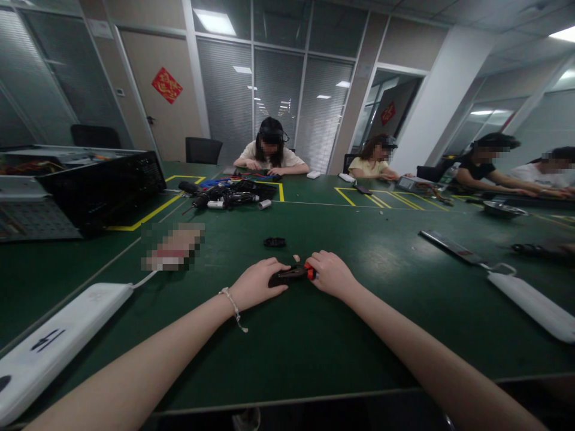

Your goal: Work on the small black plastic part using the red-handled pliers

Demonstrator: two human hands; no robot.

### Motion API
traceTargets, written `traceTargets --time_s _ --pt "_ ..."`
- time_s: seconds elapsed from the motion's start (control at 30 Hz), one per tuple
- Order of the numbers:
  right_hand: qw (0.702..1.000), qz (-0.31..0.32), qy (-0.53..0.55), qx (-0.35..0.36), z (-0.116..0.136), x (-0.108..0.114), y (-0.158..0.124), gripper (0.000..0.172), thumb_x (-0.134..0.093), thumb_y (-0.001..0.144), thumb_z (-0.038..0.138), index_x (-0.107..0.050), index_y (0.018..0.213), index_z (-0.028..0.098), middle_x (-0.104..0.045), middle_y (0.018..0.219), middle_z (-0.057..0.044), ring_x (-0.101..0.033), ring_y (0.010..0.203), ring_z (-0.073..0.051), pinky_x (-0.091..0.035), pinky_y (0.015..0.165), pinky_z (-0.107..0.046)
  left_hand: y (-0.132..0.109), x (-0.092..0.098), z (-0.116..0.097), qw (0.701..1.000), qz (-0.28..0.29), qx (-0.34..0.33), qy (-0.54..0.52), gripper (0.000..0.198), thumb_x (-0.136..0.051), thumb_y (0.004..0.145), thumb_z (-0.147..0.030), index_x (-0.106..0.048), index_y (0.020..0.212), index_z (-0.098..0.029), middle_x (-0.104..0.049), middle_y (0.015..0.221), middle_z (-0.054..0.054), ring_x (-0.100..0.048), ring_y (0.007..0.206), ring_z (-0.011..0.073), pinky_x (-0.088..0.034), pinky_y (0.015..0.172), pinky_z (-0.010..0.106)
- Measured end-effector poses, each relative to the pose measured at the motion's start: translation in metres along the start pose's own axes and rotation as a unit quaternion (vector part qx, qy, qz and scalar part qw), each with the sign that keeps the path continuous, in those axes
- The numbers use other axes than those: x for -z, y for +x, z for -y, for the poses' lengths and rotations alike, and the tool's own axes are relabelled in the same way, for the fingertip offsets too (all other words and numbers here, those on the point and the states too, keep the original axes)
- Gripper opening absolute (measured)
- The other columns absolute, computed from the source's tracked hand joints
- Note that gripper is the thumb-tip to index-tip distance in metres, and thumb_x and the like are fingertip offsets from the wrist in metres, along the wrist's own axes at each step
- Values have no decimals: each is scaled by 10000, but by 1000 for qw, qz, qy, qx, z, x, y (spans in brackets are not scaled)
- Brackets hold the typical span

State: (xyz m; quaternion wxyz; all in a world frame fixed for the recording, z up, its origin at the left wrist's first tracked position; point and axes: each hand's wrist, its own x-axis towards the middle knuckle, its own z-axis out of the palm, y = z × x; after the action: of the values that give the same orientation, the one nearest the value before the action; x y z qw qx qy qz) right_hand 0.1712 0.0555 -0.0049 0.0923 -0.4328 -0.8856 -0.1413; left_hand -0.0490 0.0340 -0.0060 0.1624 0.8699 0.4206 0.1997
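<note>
- Black-and-red tool [291, 275]: between both hands, low over the desk [287, 353]; whether it touches is unclear.
- Left hand [257, 282]: partly closed, thumb and fingers gripping the black end.
- Right hand [331, 274]: fingers curled over the red end.
- Small black piece [274, 242]: just beyond, on the desk.

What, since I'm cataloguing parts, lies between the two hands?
The head view shows a dark object at the left hand, then a red piece at the right hand.

Green table [309, 359], black chair [203, 151], glass partitions [281, 27] with blinds [227, 96], tan door [164, 129], white pillar [462, 90], bright ceiling light [563, 32]
</note>
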Motion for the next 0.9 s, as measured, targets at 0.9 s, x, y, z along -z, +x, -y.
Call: traceTargets --time_s 0.9 --pt "1000 17 -2 -9 2 4 0 175 -522 707 205 -570 867 150 -570 864 -69 -477 771 -164 -343 678 -266 0 0 -1 1000 1 0 3 399 -555 762 -349 -479 1143 -255 -522 980 16 -526 855 176 -426 732 295"
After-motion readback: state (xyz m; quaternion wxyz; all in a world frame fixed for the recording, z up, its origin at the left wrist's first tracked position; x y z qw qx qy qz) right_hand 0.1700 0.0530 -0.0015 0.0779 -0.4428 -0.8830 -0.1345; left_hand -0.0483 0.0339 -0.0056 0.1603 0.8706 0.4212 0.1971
